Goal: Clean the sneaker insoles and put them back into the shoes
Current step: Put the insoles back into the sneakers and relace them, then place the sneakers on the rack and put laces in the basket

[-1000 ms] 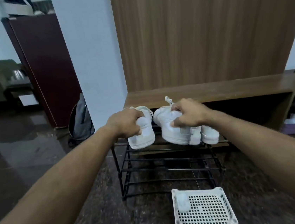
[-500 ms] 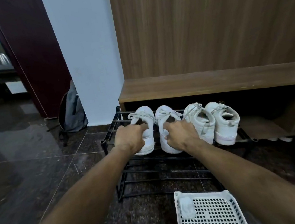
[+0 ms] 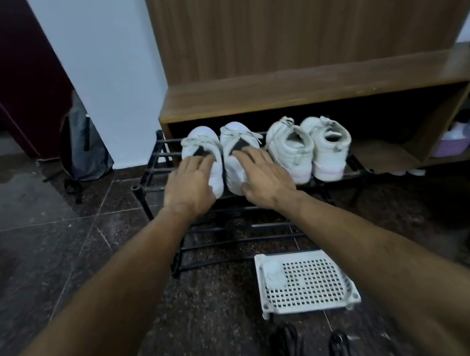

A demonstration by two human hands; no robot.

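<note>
Two white sneakers [image 3: 221, 159] are being kept side by side on the top rails of a black shoe rack [image 3: 151, 172]. The left hand [image 3: 190, 183] and right hand [image 3: 264, 174] are being laid on the heels, fingers spread, nothing gripped. Judged risk: a shoe being nudged between rails and tipping. A second white pair [image 3: 309, 147] is sitting just beside, crowding the right hand. A white perforated tray [image 3: 307, 282] is lying on the floor below.
</note>
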